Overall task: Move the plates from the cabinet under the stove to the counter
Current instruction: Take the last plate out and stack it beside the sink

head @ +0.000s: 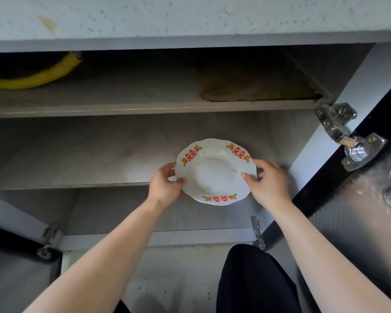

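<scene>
Item: one white plate (215,172) with a scalloped rim and three red-and-orange motifs, held at the front edge of the middle shelf (77,154) of the open cabinet, partly over the shelf lip and partly out in front of it; whether its far edge rests on the shelf cannot be told. Step in hand, as judged: lifting a plate out of the cabinet, with the carry to the counter (190,16) not yet done. No other plates show on either shelf from this angle. Left hand (165,184): closed on the plate's left rim, thumb over the top face, fingers curled beneath. Right hand (269,181): closed on the right rim, thumb tip on the upper face, fingers wrapped behind and under. Both forearms reach forward and slightly inward from the bottom of the view, wrists roughly level, so the plate sits near flat between them. Next move, as judged: draw the plate clear of the shelf above (145,107), then raise it past the overhanging counter edge without knocking the rim, keeping it level. Other contents: a yellow hose (32,80) at the left of the upper shelf; a brown stained patch at that shelf's right. The right door (359,199) stands open on a metal hinge (343,132).
</scene>
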Action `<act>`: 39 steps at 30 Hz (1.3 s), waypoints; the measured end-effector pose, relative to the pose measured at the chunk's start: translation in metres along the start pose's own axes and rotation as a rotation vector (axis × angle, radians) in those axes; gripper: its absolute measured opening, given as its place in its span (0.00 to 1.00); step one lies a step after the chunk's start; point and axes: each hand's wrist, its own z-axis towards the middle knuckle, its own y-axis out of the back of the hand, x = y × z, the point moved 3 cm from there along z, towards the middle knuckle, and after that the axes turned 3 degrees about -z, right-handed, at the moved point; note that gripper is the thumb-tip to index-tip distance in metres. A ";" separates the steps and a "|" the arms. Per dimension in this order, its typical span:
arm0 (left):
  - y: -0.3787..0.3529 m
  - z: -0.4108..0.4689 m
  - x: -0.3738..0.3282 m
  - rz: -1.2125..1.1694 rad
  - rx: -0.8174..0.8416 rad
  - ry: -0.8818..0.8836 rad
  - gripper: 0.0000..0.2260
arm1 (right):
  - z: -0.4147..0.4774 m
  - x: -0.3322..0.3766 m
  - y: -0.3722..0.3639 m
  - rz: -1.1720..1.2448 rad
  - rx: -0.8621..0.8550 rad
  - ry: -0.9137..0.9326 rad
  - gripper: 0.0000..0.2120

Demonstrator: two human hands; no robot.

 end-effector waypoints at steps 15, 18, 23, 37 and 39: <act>0.006 -0.013 0.001 0.018 -0.038 -0.018 0.22 | -0.006 0.012 -0.001 0.141 0.094 -0.158 0.15; 0.009 -0.017 0.001 0.015 -0.053 -0.025 0.21 | -0.010 0.013 -0.003 0.246 0.074 -0.191 0.15; 0.025 -0.027 0.005 0.087 -0.067 -0.063 0.20 | -0.024 0.018 -0.010 0.342 0.064 -0.200 0.14; 0.128 -0.072 0.018 -0.003 -0.306 -0.037 0.21 | -0.048 0.089 -0.071 0.309 0.275 -0.062 0.15; 0.150 -0.088 0.012 0.000 -0.368 -0.011 0.21 | -0.057 0.111 -0.076 0.298 0.332 -0.055 0.16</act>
